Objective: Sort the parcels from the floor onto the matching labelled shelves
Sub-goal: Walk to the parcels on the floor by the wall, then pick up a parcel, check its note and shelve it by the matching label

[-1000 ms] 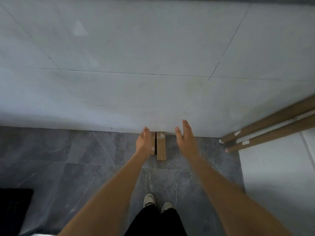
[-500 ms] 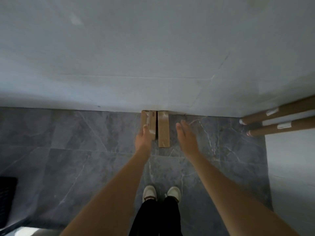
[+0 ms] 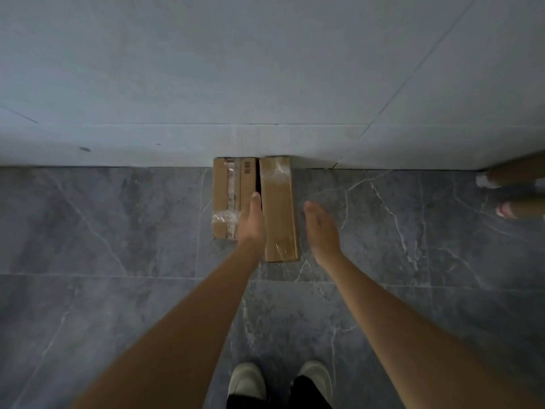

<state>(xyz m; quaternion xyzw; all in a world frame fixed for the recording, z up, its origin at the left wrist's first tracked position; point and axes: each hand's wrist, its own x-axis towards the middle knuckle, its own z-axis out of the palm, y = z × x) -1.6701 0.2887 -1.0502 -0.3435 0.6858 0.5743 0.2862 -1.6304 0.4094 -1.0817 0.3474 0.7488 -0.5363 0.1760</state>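
Two long parcels are lying side by side at frame centre against the wall: the right parcel point(image 3: 279, 208), then the left parcel point(image 3: 233, 197). Flat, empty left hand point(image 3: 251, 222) and right hand point(image 3: 321, 228) are flanking the right one; squeezing unevenly risks dropping it.

Two boxes lie side by side on the floor point(image 3: 118, 231), against the wall point(image 3: 265, 69): left box point(image 3: 225, 196), right box point(image 3: 278, 211).
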